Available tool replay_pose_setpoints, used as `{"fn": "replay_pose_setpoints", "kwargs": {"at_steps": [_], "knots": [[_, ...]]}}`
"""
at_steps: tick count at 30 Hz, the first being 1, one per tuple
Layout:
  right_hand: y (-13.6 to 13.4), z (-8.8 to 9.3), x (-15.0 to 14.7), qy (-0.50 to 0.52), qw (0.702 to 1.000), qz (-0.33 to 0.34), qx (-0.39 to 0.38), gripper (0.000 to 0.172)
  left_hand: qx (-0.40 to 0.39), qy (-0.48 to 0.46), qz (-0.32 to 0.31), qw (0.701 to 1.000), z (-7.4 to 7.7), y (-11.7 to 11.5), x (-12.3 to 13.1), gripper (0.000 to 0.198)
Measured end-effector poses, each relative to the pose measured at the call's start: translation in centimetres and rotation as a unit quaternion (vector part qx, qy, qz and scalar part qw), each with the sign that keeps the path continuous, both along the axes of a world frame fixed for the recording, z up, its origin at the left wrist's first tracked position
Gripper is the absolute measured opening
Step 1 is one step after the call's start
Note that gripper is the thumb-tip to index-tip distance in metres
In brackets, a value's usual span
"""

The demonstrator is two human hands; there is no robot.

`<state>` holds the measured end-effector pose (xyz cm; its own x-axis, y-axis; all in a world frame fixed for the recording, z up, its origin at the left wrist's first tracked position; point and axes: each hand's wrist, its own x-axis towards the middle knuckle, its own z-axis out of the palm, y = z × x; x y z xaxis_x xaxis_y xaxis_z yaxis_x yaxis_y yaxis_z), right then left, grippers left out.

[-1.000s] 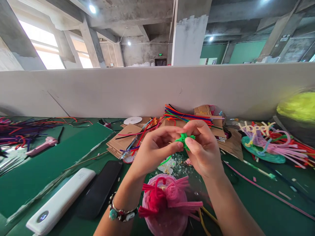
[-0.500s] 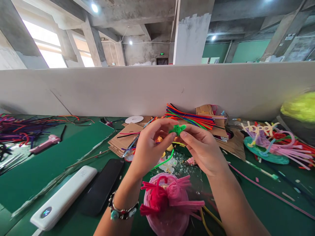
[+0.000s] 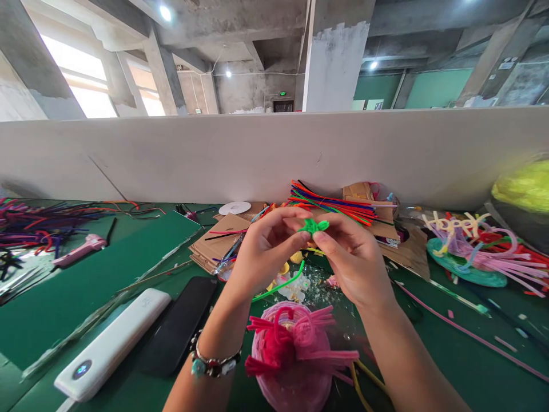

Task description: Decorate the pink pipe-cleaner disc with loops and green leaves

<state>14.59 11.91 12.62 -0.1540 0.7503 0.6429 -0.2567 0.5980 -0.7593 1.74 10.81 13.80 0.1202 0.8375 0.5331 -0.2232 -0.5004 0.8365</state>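
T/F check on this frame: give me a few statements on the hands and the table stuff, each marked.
1. The left hand and right hand both pinch the green pipe-cleaner piece. True.
2. The white power bank lies right of the black phone. False: the power bank lies left of the phone.
3. The bracelet is on the right wrist. False: it is on the left wrist.
4. The pink pipe-cleaner piece lies between the forearms, nearer the camera than the hands. True.

Both hands, left hand [image 3: 261, 252] and right hand [image 3: 355, 260], pinch a green pipe-cleaner piece [image 3: 313, 226] above the pink basket [image 3: 291, 355].
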Motion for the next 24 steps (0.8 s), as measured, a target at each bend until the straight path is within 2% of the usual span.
{"fn": "replay_pose_setpoints", "kwargs": {"at_steps": [6,9,11,13,16,18,19,21,24], "knots": [[0.1,-0.1,0.2,-0.009,0.999,-0.003,0.035,0.008,-0.023,-0.036,-0.051,0.998,0.1,0.1,0.2,0.015],[-0.1,0.0,0.4,-0.053,0.994,-0.062,0.078,0.009,-0.019,-0.042,-0.056,0.997,0.0,0.3,0.4,0.015],[-0.2,0.1,0.5,-0.090,0.979,-0.137,0.124,0.010,-0.016,-0.037,-0.050,0.998,-0.1,0.4,0.5,0.019],[-0.3,0.2,0.5,-0.135,0.940,-0.233,0.209,0.013,-0.014,-0.016,-0.045,0.999,-0.3,0.6,0.4,0.024],[-0.2,0.2,0.8,-0.184,0.829,-0.367,0.379,0.021,-0.005,0.058,-0.058,0.997,-0.5,0.6,0.1,0.024],[-0.2,0.1,1.0,-0.195,0.762,-0.412,0.460,0.023,0.018,0.108,-0.064,0.992,-0.6,0.5,-0.1,0.033],[-0.2,0.0,1.1,-0.198,0.741,-0.421,0.485,0.023,0.036,0.128,-0.056,0.990,-0.5,0.3,-0.1,0.038],[-0.3,-0.1,1.2,-0.208,0.717,-0.427,0.510,0.022,0.082,0.173,-0.008,0.981,-0.2,-0.2,-0.2,0.035],[-0.4,-0.2,1.1,-0.216,0.714,-0.430,0.508,0.022,0.125,0.229,0.038,0.965,0.3,-1.0,0.0,0.022]]}}
